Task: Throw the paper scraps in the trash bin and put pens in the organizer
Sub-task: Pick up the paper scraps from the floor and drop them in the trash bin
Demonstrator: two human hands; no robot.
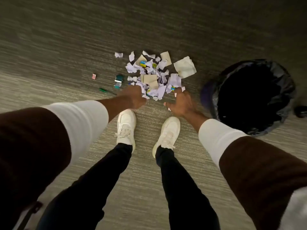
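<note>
While both hands (157, 102) reach down, paper scraps (157, 75) litter the carpet (66, 47).

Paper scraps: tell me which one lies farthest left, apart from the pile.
The small white scrap at the pile's upper left, lying alone on the carpet.

— Saw the floor (66, 47) as grey-beige carpet, streaked in fine pale lines?

— Yes. Noted the paper scraps (156, 75) as mostly white and pale lilac, mixed with a few tan pieces.

— And among them?

— Picked out small bits of yellow, blue and green, too blurred to name.

— Left of the heap?

— Spotted a teal and silver item (118, 81), a green pen (106, 91), a small pink-red piece (94, 76).

— The trash bin (249, 97)?

— Lined in glossy black.

— Clothing?

— Wore white shoes (126, 127), black trousers (93, 188), dark brown sleeves (28, 141) over white cuffs (79, 120).
</note>
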